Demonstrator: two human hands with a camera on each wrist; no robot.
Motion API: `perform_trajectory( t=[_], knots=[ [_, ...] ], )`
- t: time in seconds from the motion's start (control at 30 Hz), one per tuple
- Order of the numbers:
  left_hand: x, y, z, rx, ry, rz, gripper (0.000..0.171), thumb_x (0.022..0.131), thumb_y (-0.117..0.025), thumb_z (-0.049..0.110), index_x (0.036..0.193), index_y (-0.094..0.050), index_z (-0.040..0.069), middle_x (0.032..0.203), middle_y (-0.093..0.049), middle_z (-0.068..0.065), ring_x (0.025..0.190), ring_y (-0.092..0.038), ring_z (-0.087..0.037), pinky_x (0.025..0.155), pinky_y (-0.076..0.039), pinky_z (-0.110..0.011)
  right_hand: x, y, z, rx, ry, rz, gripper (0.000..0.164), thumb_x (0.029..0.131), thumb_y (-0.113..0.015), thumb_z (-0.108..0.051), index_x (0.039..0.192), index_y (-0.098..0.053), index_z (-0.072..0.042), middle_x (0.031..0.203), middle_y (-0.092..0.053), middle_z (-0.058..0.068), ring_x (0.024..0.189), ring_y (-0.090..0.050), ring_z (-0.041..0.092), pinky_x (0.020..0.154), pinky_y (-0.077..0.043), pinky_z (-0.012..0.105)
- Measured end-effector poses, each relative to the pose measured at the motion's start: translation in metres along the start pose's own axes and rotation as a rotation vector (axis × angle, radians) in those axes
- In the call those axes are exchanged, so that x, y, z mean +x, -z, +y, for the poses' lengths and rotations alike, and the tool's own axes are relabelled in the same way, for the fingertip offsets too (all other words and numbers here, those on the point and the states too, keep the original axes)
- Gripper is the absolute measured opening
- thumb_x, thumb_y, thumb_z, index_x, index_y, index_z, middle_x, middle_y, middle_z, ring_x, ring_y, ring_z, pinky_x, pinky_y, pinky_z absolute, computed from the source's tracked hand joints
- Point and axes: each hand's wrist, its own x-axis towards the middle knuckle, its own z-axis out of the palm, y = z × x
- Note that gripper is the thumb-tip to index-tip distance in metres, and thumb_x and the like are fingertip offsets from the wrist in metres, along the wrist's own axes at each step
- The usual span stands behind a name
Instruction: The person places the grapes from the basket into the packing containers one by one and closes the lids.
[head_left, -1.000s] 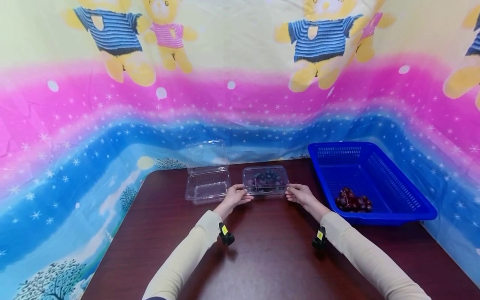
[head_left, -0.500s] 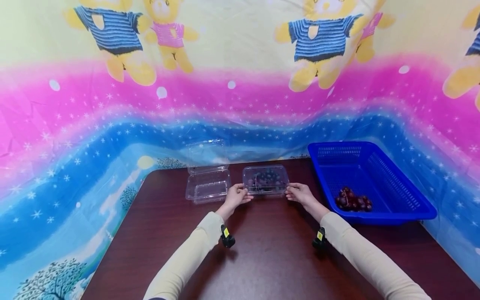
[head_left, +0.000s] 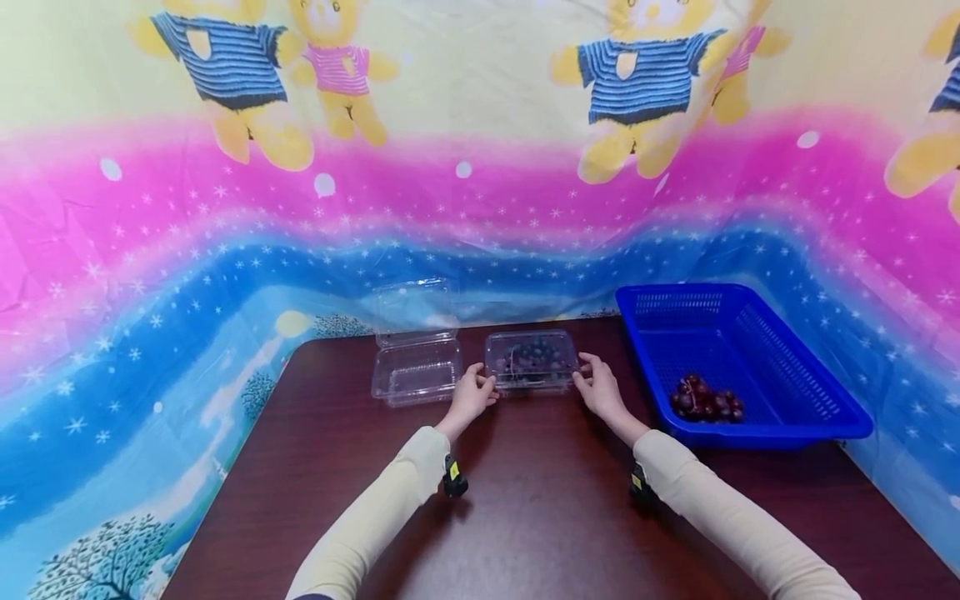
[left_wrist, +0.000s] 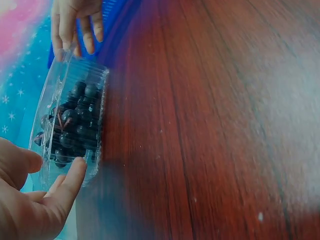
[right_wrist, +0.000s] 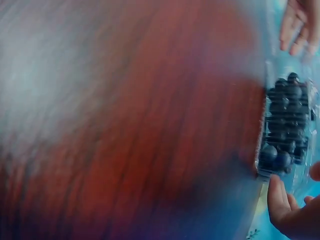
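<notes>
A closed clear plastic clamshell box point(head_left: 530, 362) with dark grapes point(left_wrist: 80, 122) inside stands at the back of the table. My left hand point(head_left: 471, 396) is at its left end; in the left wrist view its fingers point(left_wrist: 68, 187) are extended and spread from the thumb. At the right end is my right hand point(head_left: 600, 388), fingers spread and thumb apart. In the right wrist view its fingertips point(right_wrist: 275, 186) are close to the box corner; whether they touch it I cannot tell.
Left of the closed box, a second clear clamshell point(head_left: 417, 369) has its lid up. A blue plastic basket point(head_left: 772, 350) on the right holds a bunch of red grapes point(head_left: 705, 400). A printed cloth point(head_left: 465, 225) hangs behind the dark wooden table point(head_left: 525, 517).
My right hand has loosened from its pinch on the box's right end, its fingers spreading upward. The left hand's fingers have also eased slightly outward. The box stays in place.
</notes>
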Motion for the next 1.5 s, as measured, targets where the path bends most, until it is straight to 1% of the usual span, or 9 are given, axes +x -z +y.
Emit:
perform_trajectory(
  t=[0.13, 0.2, 0.3, 0.5, 0.63, 0.9, 1.17, 1.27, 1.5],
  knots=[
    [-0.003, -0.003, -0.001, 0.238, -0.141, 0.059, 0.044, 0.093, -0.051, 0.006, 0.131, -0.038, -0.013, 0.096, -0.059, -0.024, 0.082, -0.065, -0.036, 0.071, -0.056, -0.037, -0.006, -0.006, 0.002, -0.103, 0.115, 0.055, 0.042, 0.094, -0.050, -0.005, 0.134, -0.042, 0.005, 0.119, -0.047, 0.030, 0.090, -0.059, 0.037, 0.076, -0.050, 0.047],
    [-0.005, -0.004, -0.002, 0.345, -0.184, 0.083, 0.043, 0.093, -0.052, 0.008, 0.130, -0.040, -0.012, 0.100, -0.058, -0.023, 0.090, -0.062, -0.034, 0.078, -0.052, -0.040, -0.008, -0.008, 0.004, -0.134, 0.128, 0.071, 0.042, 0.095, -0.049, -0.006, 0.134, -0.042, 0.003, 0.124, -0.045, 0.030, 0.095, -0.057, 0.037, 0.078, -0.049, 0.049],
    [-0.008, -0.005, -0.001, 0.426, -0.207, 0.096, 0.043, 0.094, -0.051, 0.010, 0.131, -0.041, -0.010, 0.111, -0.057, -0.025, 0.104, -0.054, -0.036, 0.090, -0.045, -0.045, -0.011, -0.010, 0.005, -0.175, 0.135, 0.082, 0.043, 0.095, -0.048, -0.008, 0.137, -0.041, 0.000, 0.132, -0.041, 0.027, 0.106, -0.053, 0.038, 0.081, -0.048, 0.051],
    [-0.009, -0.004, 0.001, 0.440, -0.216, 0.076, 0.047, 0.096, -0.048, 0.010, 0.137, -0.035, -0.008, 0.133, -0.046, -0.026, 0.122, -0.045, -0.038, 0.101, -0.039, -0.047, -0.012, -0.011, 0.005, -0.213, 0.186, 0.090, 0.047, 0.095, -0.049, -0.007, 0.141, -0.038, -0.005, 0.142, -0.035, 0.023, 0.125, -0.041, 0.039, 0.090, -0.043, 0.056],
    [-0.008, -0.004, 0.002, 0.479, -0.271, 0.076, 0.050, 0.096, -0.048, 0.008, 0.140, -0.032, -0.006, 0.134, -0.045, -0.025, 0.122, -0.046, -0.036, 0.101, -0.039, -0.046, -0.012, -0.011, 0.005, -0.228, 0.231, 0.110, 0.047, 0.094, -0.050, -0.005, 0.140, -0.040, -0.007, 0.144, -0.036, 0.020, 0.126, -0.041, 0.039, 0.088, -0.044, 0.057],
    [-0.007, -0.003, 0.001, 0.564, -0.384, 0.065, 0.051, 0.095, -0.048, 0.004, 0.143, -0.032, 0.002, 0.142, -0.035, -0.025, 0.123, -0.046, -0.036, 0.096, -0.044, -0.045, -0.009, -0.012, 0.004, -0.259, 0.299, 0.120, 0.047, 0.093, -0.050, -0.001, 0.139, -0.044, -0.010, 0.145, -0.035, 0.019, 0.124, -0.042, 0.041, 0.081, -0.047, 0.055],
    [-0.009, -0.001, -0.001, 0.702, -0.518, 0.065, 0.048, 0.095, -0.046, 0.003, 0.142, -0.038, 0.010, 0.147, -0.032, -0.019, 0.132, -0.037, -0.033, 0.101, -0.041, -0.043, -0.009, -0.012, 0.004, -0.318, 0.337, 0.052, 0.056, 0.088, -0.053, 0.008, 0.138, -0.046, -0.015, 0.147, -0.033, 0.017, 0.129, -0.037, 0.038, 0.058, -0.048, 0.039],
    [-0.007, 0.000, -0.001, 0.713, -0.532, 0.039, 0.047, 0.095, -0.047, 0.002, 0.141, -0.041, 0.010, 0.147, -0.033, -0.016, 0.134, -0.034, -0.033, 0.103, -0.039, -0.043, -0.008, -0.011, 0.004, -0.326, 0.352, 0.028, 0.056, 0.086, -0.052, 0.010, 0.137, -0.048, -0.015, 0.147, -0.033, 0.017, 0.130, -0.036, 0.038, 0.059, -0.047, 0.037],
    [-0.005, 0.004, -0.002, 0.727, -0.524, -0.012, 0.044, 0.094, -0.048, 0.001, 0.137, -0.045, 0.007, 0.145, -0.038, -0.015, 0.133, -0.035, -0.032, 0.105, -0.037, -0.041, -0.008, -0.009, 0.006, -0.281, 0.352, -0.004, 0.050, 0.090, -0.048, 0.005, 0.136, -0.048, -0.014, 0.148, -0.032, 0.017, 0.132, -0.034, 0.036, 0.074, -0.044, 0.039]
  ],
)
